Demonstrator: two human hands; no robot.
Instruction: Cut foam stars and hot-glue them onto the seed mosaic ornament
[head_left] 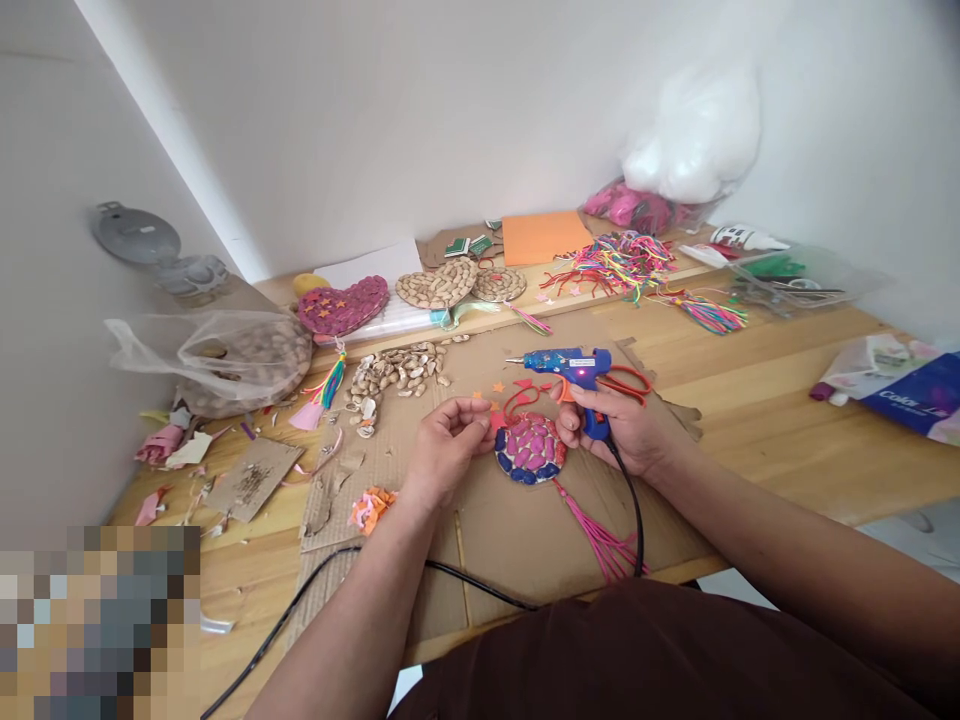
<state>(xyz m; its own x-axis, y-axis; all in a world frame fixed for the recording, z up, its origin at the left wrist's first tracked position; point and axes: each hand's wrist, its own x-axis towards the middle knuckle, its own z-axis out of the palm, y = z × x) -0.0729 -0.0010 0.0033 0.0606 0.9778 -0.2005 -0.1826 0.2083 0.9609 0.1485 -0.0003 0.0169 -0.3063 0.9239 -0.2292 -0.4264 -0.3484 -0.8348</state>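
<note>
My right hand grips the handle of a blue hot glue gun, whose nozzle points left over the cardboard; its black cord runs back toward me. My left hand is closed in a pinch on a tiny piece I cannot make out, just left of a small orange star. Between the hands lies a round ornament of pink and blue painted shells, with a red loop above and a pink tassel trailing toward me. Red-handled scissors lie behind the gun.
A cardboard sheet covers the wooden table. Loose peanut shells, a plastic bag of peanuts, a pink heart, shell discs, coloured cords and orange paper lie behind. Scraps litter the left.
</note>
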